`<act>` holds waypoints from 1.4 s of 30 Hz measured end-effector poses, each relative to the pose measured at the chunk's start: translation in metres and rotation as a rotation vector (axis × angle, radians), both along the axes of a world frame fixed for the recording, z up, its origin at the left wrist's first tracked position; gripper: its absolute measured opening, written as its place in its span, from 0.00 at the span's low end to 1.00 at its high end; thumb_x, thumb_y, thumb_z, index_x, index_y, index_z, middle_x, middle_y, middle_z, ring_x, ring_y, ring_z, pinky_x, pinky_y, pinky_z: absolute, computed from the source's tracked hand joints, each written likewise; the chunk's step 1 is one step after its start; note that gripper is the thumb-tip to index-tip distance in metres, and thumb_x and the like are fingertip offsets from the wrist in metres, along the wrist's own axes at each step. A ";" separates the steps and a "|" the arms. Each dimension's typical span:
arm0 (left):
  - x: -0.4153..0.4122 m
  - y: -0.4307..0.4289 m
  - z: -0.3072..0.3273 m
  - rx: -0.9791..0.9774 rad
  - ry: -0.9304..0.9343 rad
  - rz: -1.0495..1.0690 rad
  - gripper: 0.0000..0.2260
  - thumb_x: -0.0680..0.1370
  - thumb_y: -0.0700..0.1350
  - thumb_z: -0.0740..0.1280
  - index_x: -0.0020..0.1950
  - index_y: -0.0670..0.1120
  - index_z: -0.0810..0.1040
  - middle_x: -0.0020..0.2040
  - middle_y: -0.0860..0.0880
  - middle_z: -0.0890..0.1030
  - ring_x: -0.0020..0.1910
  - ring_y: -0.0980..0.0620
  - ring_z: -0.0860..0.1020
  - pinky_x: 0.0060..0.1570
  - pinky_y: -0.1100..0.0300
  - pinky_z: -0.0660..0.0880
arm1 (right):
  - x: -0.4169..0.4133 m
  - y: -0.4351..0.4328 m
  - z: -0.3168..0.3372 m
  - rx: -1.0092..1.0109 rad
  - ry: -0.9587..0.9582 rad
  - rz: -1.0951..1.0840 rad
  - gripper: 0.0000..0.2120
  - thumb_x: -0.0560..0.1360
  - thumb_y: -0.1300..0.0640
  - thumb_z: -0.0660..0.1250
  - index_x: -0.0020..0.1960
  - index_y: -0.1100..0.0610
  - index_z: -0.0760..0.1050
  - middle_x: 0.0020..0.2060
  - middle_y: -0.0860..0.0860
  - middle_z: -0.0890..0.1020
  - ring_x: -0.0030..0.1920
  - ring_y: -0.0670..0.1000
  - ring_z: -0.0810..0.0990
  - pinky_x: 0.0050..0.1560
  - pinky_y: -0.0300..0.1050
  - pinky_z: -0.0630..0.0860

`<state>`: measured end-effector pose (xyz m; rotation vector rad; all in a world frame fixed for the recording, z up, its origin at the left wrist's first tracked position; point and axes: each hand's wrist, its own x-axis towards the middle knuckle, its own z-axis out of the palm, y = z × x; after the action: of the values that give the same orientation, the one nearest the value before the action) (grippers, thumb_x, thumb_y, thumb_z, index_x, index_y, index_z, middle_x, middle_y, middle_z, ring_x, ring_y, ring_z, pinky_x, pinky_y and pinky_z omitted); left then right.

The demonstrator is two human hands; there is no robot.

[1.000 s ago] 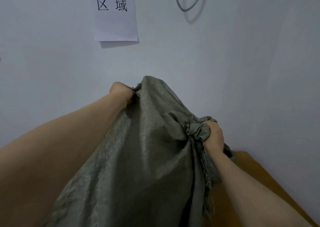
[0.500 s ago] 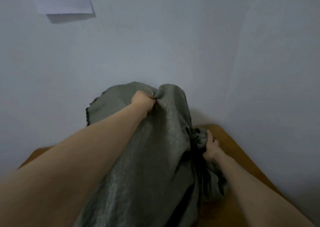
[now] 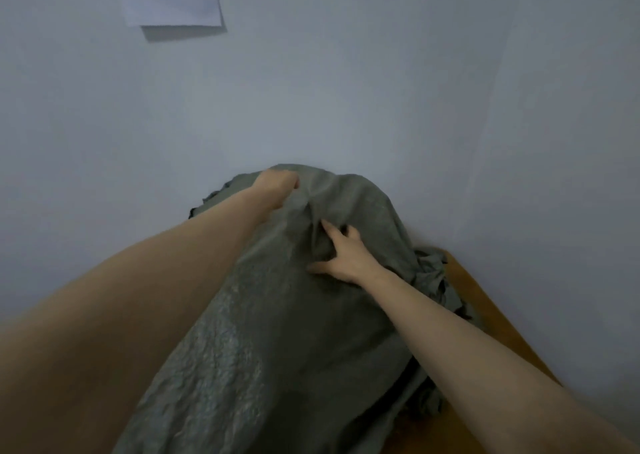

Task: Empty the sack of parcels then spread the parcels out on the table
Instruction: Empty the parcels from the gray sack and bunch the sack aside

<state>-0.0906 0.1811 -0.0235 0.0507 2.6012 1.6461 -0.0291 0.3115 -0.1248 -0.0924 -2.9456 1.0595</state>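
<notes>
The sack (image 3: pixel 277 332) serves as the landmark: a grey-green woven bag that fills the middle of the view, its long axis running from close under the camera up and away to a rounded far end near the wall (image 3: pixel 346 90).

Left of the sack's midline, the left hand (image 3: pixel 277 190) sits at that far, high end. It is closed into a fist with a fold of the cloth bunched inside it, and its forearm lies along the sack's left flank.

Just right of the midline and nearer the camera than the left hand, the right hand (image 3: pixel 343 256) lies on top of the sack. Its fingers are spread and curled, pressing into a crease of the fabric; it touches the cloth, but whether it has a real pinch or only rests there cannot be told.

Further right, a gathered, rumpled bunch of the sack hangs down beside the brown counter (image 3: pixel 485 301), which shows only past the sack's right edge. No parcels are visible; any contents are hidden by the cloth.

Judging from this, emptying is not finished. The coming move depends on the sack's axis: the left hand holds the far raised end, so lifting there should tip the contents back along the length toward the near end, with the right hand, lower on the bag, placed to help.
</notes>
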 end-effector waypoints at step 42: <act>0.118 -0.224 -0.116 -0.342 -0.227 -0.018 0.11 0.76 0.49 0.69 0.47 0.41 0.81 0.43 0.44 0.81 0.42 0.48 0.77 0.42 0.56 0.72 | 0.030 -0.037 0.020 -0.099 0.071 -0.395 0.16 0.80 0.60 0.60 0.34 0.61 0.69 0.16 0.52 0.76 0.17 0.49 0.76 0.24 0.40 0.76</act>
<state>0.0275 -0.0431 -0.1390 -0.1214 2.6490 1.1062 0.0008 0.2746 -0.1047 -0.5949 -2.6501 1.1131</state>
